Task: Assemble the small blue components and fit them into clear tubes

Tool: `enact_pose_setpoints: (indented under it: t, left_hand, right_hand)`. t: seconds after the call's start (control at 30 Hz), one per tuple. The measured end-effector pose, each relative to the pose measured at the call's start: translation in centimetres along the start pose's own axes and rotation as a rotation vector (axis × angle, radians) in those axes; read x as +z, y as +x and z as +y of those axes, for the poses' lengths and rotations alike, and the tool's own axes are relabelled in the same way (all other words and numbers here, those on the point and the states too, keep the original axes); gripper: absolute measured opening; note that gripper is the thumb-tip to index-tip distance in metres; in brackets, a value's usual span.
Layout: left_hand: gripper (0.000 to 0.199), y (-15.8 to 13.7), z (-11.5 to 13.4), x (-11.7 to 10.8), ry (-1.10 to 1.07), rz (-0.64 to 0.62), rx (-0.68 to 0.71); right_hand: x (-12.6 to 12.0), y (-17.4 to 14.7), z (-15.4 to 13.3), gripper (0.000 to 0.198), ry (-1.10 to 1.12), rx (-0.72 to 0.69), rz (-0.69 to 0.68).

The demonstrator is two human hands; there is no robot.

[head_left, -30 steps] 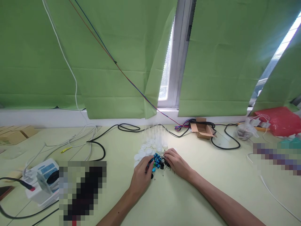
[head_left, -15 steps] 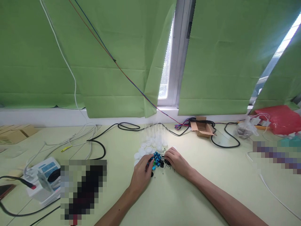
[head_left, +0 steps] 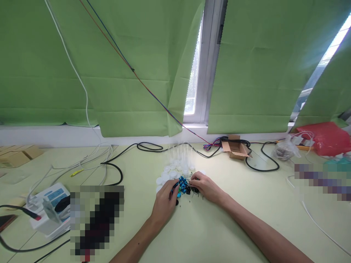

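A small heap of blue block-shaped parts [head_left: 183, 184] lies on the table between my two hands. Around its left side my left hand [head_left: 166, 195] is curled, thumb and fingertips close together against the blue pieces; whatever it grips is hidden. My right hand [head_left: 203, 184] bends over the right side of the heap, fingertips pinched near thin metal pins or screws and dark parts [head_left: 195, 190]; what they hold is too small to make out. A round black piece [head_left: 177, 202] lies below my left thumb. A bit of green shows among the blue.
Behind the heap stand clear tubes [head_left: 181, 155] and several round white-capped containers [head_left: 166, 177]. Black cable [head_left: 149, 147] runs along the back, near an open cardboard box [head_left: 237, 148]. A white power strip [head_left: 52, 208] sits left; a red bag [head_left: 325, 138] lies far right.
My right hand has shifted slightly left over the heap, covering a little more of the dark parts. My left hand stays nearly in place. The whole view has moved very slightly.
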State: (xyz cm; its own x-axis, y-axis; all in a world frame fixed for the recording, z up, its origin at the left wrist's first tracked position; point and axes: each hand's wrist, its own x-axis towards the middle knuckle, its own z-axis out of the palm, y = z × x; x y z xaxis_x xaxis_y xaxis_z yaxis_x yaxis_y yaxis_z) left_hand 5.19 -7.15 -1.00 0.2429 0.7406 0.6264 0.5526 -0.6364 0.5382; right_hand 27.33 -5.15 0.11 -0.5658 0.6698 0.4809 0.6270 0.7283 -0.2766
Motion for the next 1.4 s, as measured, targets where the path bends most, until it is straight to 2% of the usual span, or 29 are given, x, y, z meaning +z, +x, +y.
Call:
enact_pose_setpoints:
  t: [0.4,0.6,0.77,1.1,1.4]
  left_hand:
    - [0.021,0.0,0.1,0.1,-0.001,0.016,-0.003]
    - [0.021,0.0,0.1,0.0,0.006,0.027,-0.013]
    - [0.02,0.0,0.0,-0.1,0.004,0.039,-0.011]
    - [0.021,0.1,0.1,0.0,0.025,0.046,0.002]
    - [0.021,0.0,0.0,0.0,0.036,0.032,-0.01]
  right_hand:
    - [-0.1,0.0,0.2,0.017,-0.021,-0.01,-0.023]
    - [0.2,0.1,0.4,0.018,-0.168,-0.065,-0.002]
    - [0.3,0.3,-0.6,0.015,-0.247,-0.092,0.014]
    - [0.9,0.6,-2.8,0.011,-0.161,-0.057,0.014]
    - [2.0,0.2,-3.5,0.01,-0.014,0.078,0.059]
